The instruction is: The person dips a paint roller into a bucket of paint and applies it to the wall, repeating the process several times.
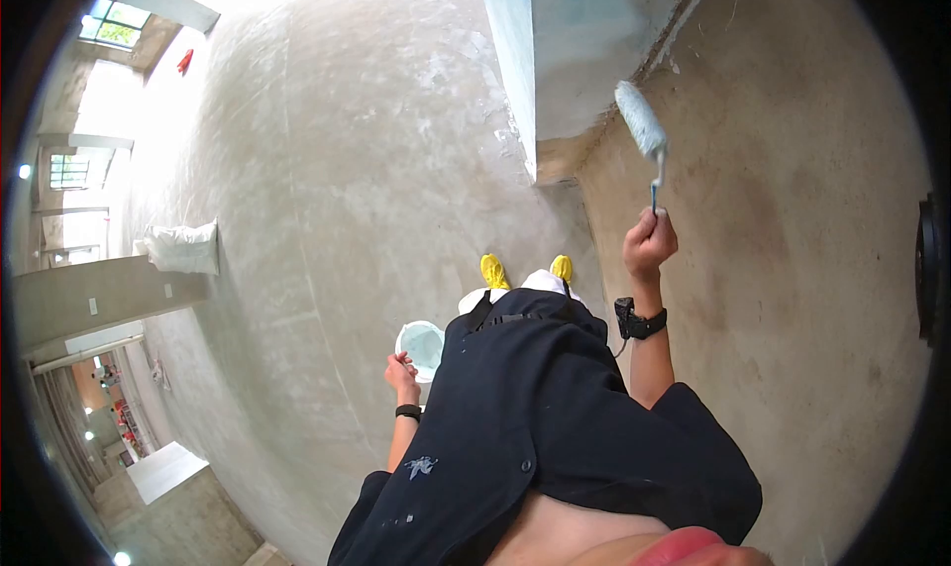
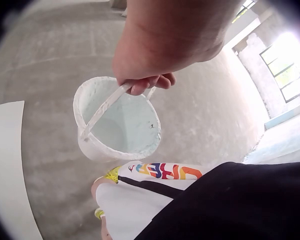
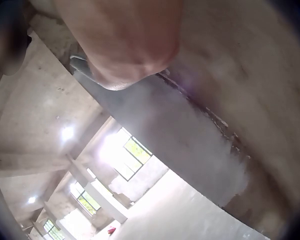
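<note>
My right hand [image 1: 649, 241] grips the handle of a paint roller [image 1: 641, 120], whose sleeve is coated in pale blue-white paint. The roller overlaps the bare brown wall [image 1: 753, 190] beside a partly painted column [image 1: 584, 61]. In the right wrist view, the back of the right hand [image 3: 125, 47] hides most of the roller. My left hand [image 1: 401, 373] carries a white bucket [image 1: 404, 340] low at my left side. Seen from the left wrist, its curled fingers [image 2: 152, 84] hold the bucket handle [image 2: 106, 107], and pale paint lies inside.
Grey concrete floor [image 1: 277, 170] stretches to the left, with paint smears near the column. A white sack [image 1: 183, 249] lies by a low partition. Farther off is a block with a white top [image 1: 168, 472]. Yellow shoes [image 1: 493, 271] stand close to the wall.
</note>
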